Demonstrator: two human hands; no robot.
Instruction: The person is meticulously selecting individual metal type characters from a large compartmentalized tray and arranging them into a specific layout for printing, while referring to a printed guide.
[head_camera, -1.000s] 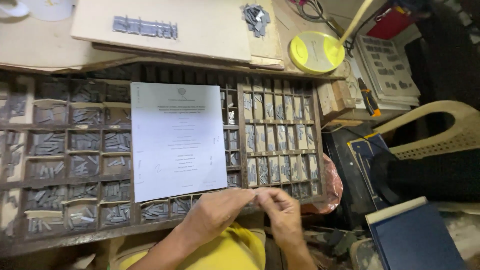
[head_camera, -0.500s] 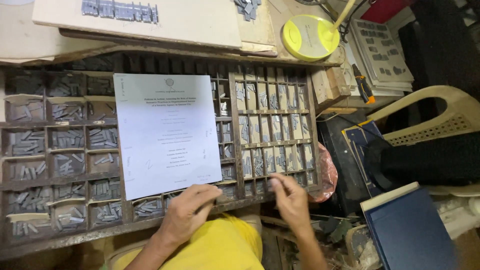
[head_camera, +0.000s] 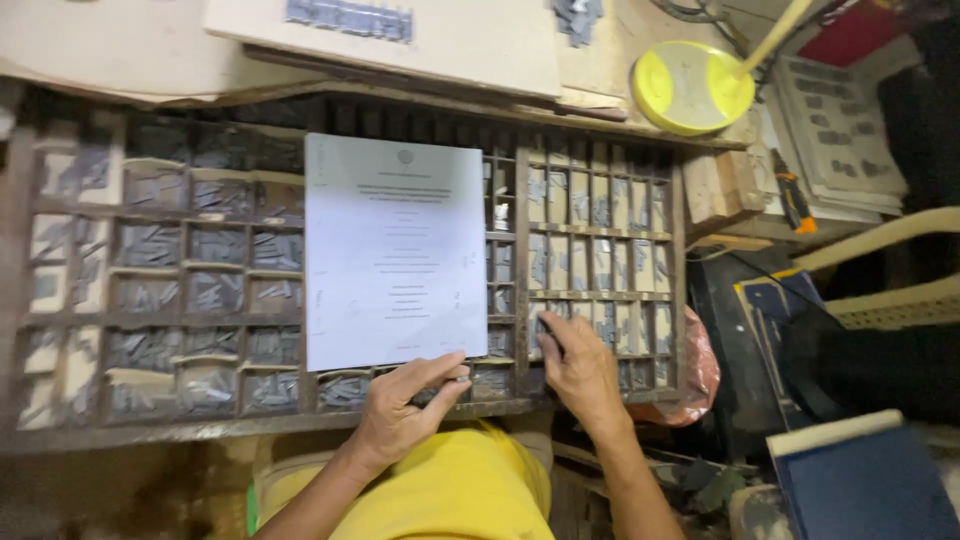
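Fingers of our right hand (head_camera: 580, 365) curl down into a small compartment on the right side of the type case (head_camera: 600, 240), nearly closed as if pinching a piece of metal type; whether a piece is actually between them we cannot tell. Our left hand (head_camera: 405, 405) rests at the case's front edge, just below the sheet (head_camera: 395, 255) that lies over the middle compartments, with thumb and fingers closed on a slim dark composing stick (head_camera: 440, 388). To pick well, we judge, we should take one sort at a time, lift it straight up clear of its neighbours, and hold the stick level and close by. Grey type (head_camera: 215, 245) fills the compartments to the left. Beyond the case, a yellow lid (head_camera: 692, 88) sits on the bench.
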